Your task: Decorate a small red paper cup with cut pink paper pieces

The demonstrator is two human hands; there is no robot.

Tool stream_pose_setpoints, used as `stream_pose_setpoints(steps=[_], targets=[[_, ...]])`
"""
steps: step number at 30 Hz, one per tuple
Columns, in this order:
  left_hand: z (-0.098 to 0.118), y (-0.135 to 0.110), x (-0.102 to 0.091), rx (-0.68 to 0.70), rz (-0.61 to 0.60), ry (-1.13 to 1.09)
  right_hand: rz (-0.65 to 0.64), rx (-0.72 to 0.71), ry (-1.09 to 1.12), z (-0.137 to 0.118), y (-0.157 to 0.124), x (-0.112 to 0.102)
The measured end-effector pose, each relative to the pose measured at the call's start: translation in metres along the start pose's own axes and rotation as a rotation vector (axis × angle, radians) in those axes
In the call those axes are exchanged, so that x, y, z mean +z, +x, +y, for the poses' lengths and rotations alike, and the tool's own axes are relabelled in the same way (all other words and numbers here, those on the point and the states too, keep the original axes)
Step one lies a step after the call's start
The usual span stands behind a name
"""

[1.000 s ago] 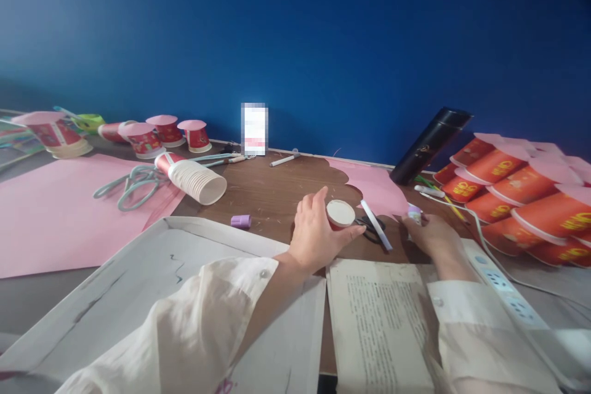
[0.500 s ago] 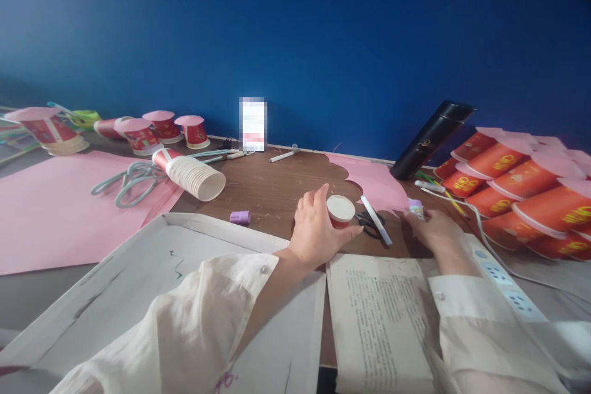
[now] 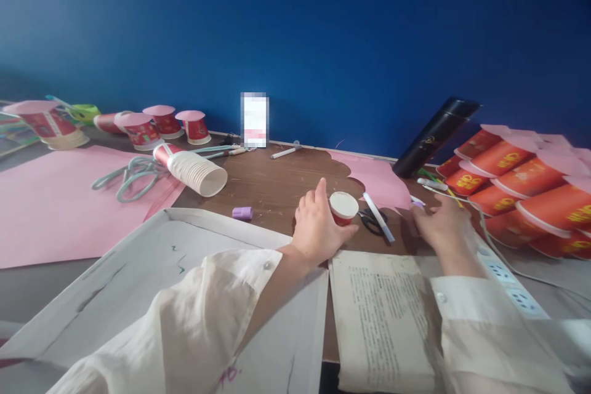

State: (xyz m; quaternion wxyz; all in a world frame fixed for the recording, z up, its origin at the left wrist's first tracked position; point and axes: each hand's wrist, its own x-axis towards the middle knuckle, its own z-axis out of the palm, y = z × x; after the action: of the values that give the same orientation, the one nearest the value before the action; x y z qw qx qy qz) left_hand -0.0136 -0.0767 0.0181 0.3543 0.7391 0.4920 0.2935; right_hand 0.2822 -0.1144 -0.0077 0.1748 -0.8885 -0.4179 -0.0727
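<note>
Pink-topped red cups: four upright at far left (image 3: 192,128), plus one red cup (image 3: 105,123) on its side among them
Pink sheet: one (image 3: 60,209), flat at left
White tray: one (image 3: 249,237), near left, marked with dark strokes
Teal cord: one looped bundle (image 3: 138,175) by the sheet's right edge
Nested cups: one stack (image 3: 196,173) lying down, open end toward the right
Purple cap: one (image 3: 242,213), just beyond the tray
Bright panel: one (image 3: 255,120), pixelated, upright at the far wall, with one white pen (image 3: 285,151) to its right
Left hand: one (image 3: 316,225), half open, thumb and fingers curved about the left side of a cup; how firmly it holds, I cannot tell
Cup at the hand: one (image 3: 344,204), red, pale round end up, mid-table
Black-handled scissors: one pair (image 3: 370,223), partly under one slim white stick (image 3: 378,217)
Pink offcut: one (image 3: 378,181), scalloped edge, behind the scissors
Printed pages: one pile (image 3: 383,320), near side
Right hand: one (image 3: 443,228), fingers bent, beside one lilac-tipped item (image 3: 418,203), mostly hidden; whether gripped, I cannot tell
Black bottle: one (image 3: 436,138), leaning, far right
Power strip: one (image 3: 512,286), near right
Stacked orange-red cups: one heap (image 3: 540,188) at right, too overlapped to count
</note>
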Motion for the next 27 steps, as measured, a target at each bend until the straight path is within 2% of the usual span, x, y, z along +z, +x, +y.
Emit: stream_pose_setpoints(steps=[1,3,5,7,16,24,27], targets=[[0.0,0.0,0.0,-0.011,0.0,-0.001,-0.004,0.016,0.035,-0.008,-0.004,-0.003],[0.0,0.0,0.0,-0.031,-0.002,-0.004,-0.14,-0.011,0.054,-0.024,-0.012,-0.01],[0.0,0.0,0.0,-0.05,-0.003,-0.008,-0.276,-0.085,0.035,-0.038,-0.02,-0.015],[-0.001,0.0,0.0,-0.065,-0.003,-0.012,-0.343,-0.154,0.018,-0.046,-0.026,-0.017],[-0.003,0.001,0.005,-0.086,-0.001,0.004,-0.385,-0.388,0.027,-0.054,-0.037,-0.019],[-0.007,0.003,0.005,-0.092,-0.001,-0.058,-0.402,-0.412,-0.066,-0.072,-0.049,-0.024],[-0.008,0.004,0.006,-0.082,0.008,-0.049,-0.376,-0.361,-0.043,-0.074,-0.051,-0.022]])
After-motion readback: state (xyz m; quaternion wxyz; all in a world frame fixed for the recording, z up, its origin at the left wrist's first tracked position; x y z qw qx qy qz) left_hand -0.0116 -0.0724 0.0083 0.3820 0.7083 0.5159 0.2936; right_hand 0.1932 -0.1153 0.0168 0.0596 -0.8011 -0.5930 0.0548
